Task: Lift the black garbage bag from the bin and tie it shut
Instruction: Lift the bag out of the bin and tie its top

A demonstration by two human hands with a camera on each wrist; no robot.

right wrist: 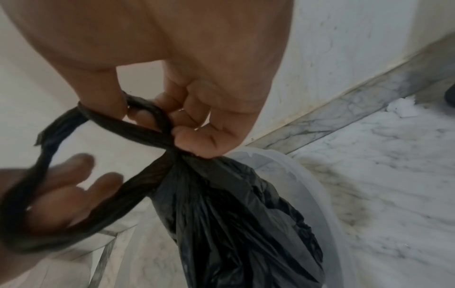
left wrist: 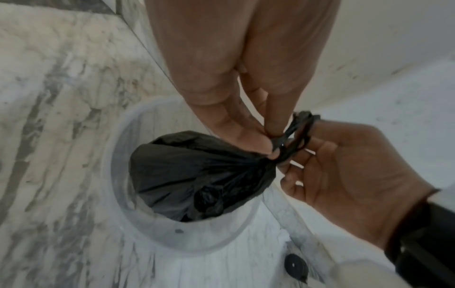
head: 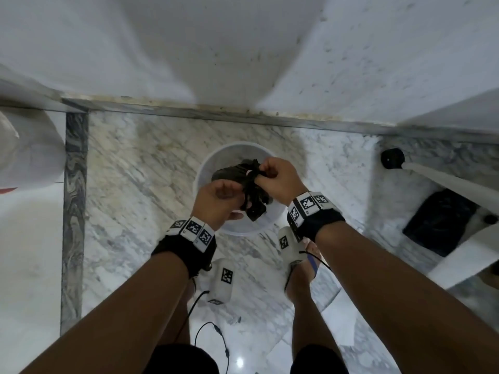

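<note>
The black garbage bag [head: 229,174] hangs half inside the round white bin [head: 209,163] on the marble floor. Its top is gathered and twisted into a strand. My right hand [head: 278,179] grips the neck of the bag [right wrist: 234,224], and a loop of the strand [right wrist: 147,124] runs round its thumb. My left hand [head: 218,201] is just below and left of it. In the left wrist view my left hand [left wrist: 265,134] pinches the strand right at the neck of the bag [left wrist: 197,171], above the bin [left wrist: 118,155]. The left hand [right wrist: 64,191] is blurred in the right wrist view.
A white wall and grey marble baseboard [head: 243,112] run close behind the bin. A white frame with a black pad [head: 440,222] stands at the right, a white sack [head: 24,149] at the left. My sandalled foot [head: 302,265] and a black cable [head: 213,330] are near me.
</note>
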